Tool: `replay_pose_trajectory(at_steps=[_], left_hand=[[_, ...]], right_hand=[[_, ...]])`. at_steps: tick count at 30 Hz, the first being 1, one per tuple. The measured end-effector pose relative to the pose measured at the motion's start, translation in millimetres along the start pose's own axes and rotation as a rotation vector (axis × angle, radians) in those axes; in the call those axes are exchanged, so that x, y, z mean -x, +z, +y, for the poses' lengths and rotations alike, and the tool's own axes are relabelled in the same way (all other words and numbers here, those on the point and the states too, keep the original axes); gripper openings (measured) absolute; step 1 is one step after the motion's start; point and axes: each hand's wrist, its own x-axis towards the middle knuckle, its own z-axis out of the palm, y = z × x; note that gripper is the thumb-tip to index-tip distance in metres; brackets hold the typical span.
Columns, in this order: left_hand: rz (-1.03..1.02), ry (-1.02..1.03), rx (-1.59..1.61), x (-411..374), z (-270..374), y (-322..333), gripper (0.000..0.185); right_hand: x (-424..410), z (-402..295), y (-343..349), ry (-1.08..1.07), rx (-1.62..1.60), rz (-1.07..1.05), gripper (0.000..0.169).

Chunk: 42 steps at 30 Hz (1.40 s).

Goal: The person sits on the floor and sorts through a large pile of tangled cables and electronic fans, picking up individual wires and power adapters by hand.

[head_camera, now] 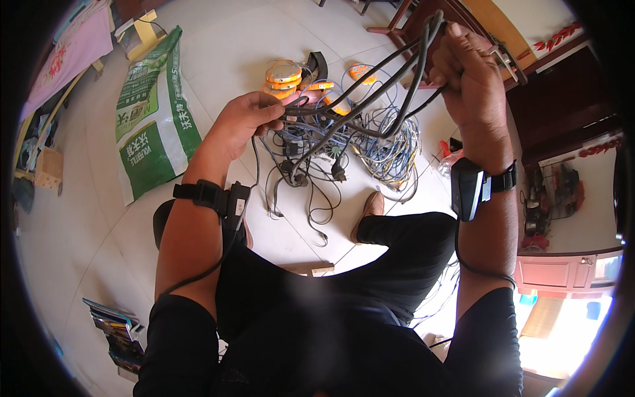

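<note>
Between my two hands stretches a looped bundle of black power cable (369, 110). My left hand (255, 118) pinches one end of it between thumb and fingers. Raised at the upper right, my right hand (466, 67) is closed around the other end of the loops. Beneath them on the floor lies a tangle of dark cords with black plugs (339, 172). To its right rests a coiled heap of grey, blue and yellow wires (397, 149). Behind the cable are a stack of round orange-and-white discs (284, 77) and a black curved strap (316, 67).
A green and white printed sack (154, 124) lies flat on the tiled floor (89, 218) at left. Books or magazines (116, 340) stand at lower left. A wooden block (49, 167) is at far left. Dark red wooden furniture (407, 34) stands at upper right; more wires (441, 293) lie beside my leg.
</note>
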Motion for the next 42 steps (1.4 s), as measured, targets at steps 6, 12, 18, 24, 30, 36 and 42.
replay_pose_trajectory(at_steps=[6,12,18,24,30,36,42], left_hand=[[0.134,0.034,0.069,-2,-1,2,0.019],[0.169,0.052,0.136,-2,-3,1,0.018],[0.208,0.107,0.207,-2,-2,1,0.017],[0.245,0.180,0.227,-1,1,-2,0.017],[0.272,0.187,0.170,2,4,-1,0.017],[0.300,0.063,-0.110,0,7,1,0.018],[0.194,0.029,-0.453,-7,0,-8,0.024]], right_hand=[[7,11,4,0.082,0.019,-0.016,0.019],[15,24,9,0.169,-0.026,0.019,0.029],[19,30,-1,0.180,-0.027,-0.124,0.032],[22,43,-23,0.192,0.011,-0.137,0.036],[26,51,-42,0.156,-0.092,-0.159,0.040],[29,52,-44,0.149,-0.028,-0.067,0.018],[25,57,-47,0.105,-0.011,-0.103,0.014]])
